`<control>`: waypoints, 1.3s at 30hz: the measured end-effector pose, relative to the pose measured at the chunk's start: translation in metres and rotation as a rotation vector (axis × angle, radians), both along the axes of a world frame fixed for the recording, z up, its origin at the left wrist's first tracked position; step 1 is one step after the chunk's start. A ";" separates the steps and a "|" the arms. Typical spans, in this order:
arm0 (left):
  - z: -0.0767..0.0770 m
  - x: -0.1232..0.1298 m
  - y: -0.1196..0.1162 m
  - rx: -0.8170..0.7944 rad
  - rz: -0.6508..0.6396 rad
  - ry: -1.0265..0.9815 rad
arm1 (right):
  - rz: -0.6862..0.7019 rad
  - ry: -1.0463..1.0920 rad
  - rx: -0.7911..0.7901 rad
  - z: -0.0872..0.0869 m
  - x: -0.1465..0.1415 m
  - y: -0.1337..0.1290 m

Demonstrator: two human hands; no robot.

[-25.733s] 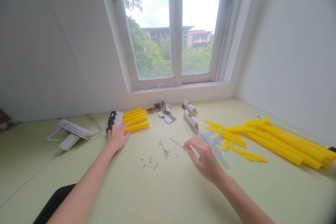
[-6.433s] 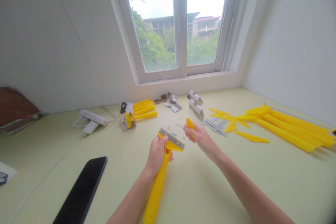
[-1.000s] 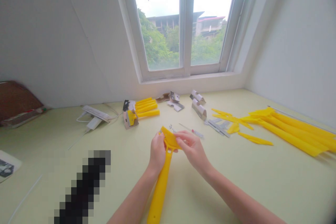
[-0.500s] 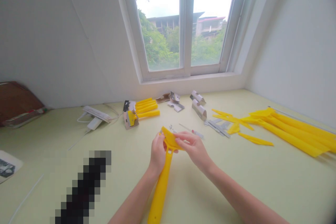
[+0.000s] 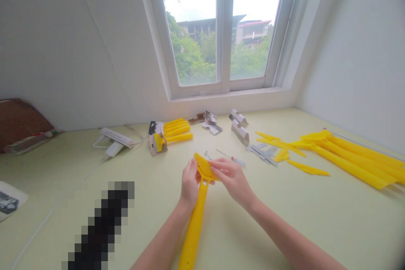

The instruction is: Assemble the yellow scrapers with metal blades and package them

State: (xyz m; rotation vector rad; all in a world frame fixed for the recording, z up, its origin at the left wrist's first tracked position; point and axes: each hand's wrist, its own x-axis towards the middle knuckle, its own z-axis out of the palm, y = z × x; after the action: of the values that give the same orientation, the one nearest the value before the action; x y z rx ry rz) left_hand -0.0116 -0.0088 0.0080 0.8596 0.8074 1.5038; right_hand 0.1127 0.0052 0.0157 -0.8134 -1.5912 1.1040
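Several metal fasteners (image 5: 207,155) lay on our desk (image 5: 284,211) beyond the yellow scraper (image 5: 198,215) we held above it; our left hand (image 5: 190,181) gripped its head, our right hand (image 5: 232,176) pinched the yellow cover (image 5: 202,166) between its fingers. We judged the cover could skew if that pinch slackened.

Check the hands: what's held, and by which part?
One yellow scraper, held by its wide head: left hand around the left end, right hand with fingers on the right end.
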 end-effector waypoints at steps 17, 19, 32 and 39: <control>0.002 0.002 0.000 0.009 -0.003 0.002 | -0.042 0.039 -0.072 0.004 -0.005 -0.004; 0.001 0.001 0.000 0.017 -0.001 0.010 | -0.046 0.050 -0.062 0.001 -0.005 -0.004; 0.002 0.000 0.000 0.002 0.029 0.054 | -0.065 0.025 0.040 -0.006 -0.006 -0.004; 0.004 -0.001 0.001 -0.016 0.048 0.155 | -0.090 0.011 0.070 -0.005 -0.007 -0.004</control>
State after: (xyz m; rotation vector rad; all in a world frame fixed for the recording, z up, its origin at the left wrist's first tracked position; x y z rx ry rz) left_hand -0.0122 -0.0079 0.0121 0.9599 0.9584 1.4838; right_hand 0.1058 0.0008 0.0111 -0.8225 -1.5598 0.9822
